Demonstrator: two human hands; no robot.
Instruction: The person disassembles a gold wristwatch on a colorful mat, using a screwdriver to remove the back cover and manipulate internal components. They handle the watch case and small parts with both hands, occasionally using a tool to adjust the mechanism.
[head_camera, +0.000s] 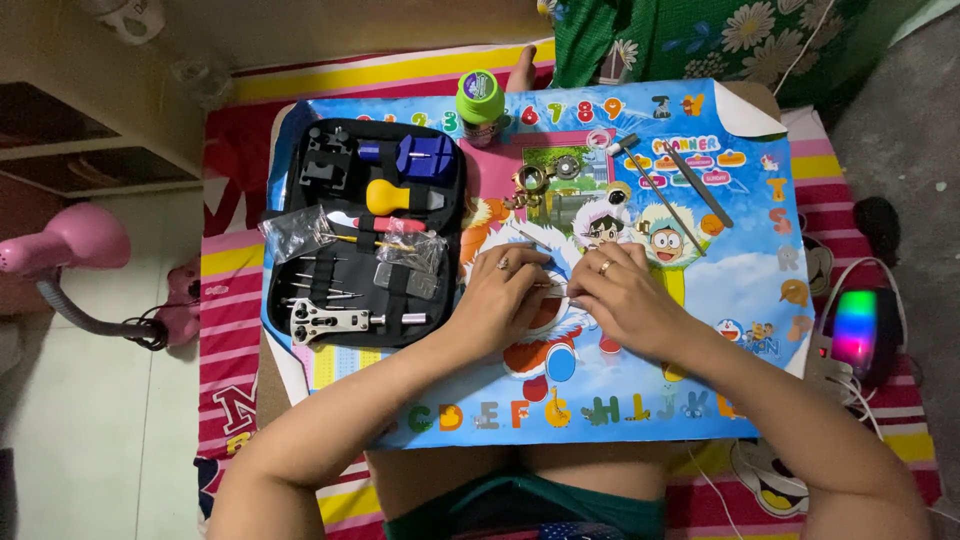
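Head view looks straight down on a desk covered by a bright cartoon poster (720, 300); both hands meet at its middle, likely so the small work sits flat under the eyes. Left hand (505, 295) and right hand (625, 295) have fingers drawn close together, pinching a tiny metal part (556, 287) between them — too small to make out; an open black tool case (365, 230) lies just left, within reach; loose tools (690, 190) rest farther back.

Both hands (565, 292) fingertip to fingertip
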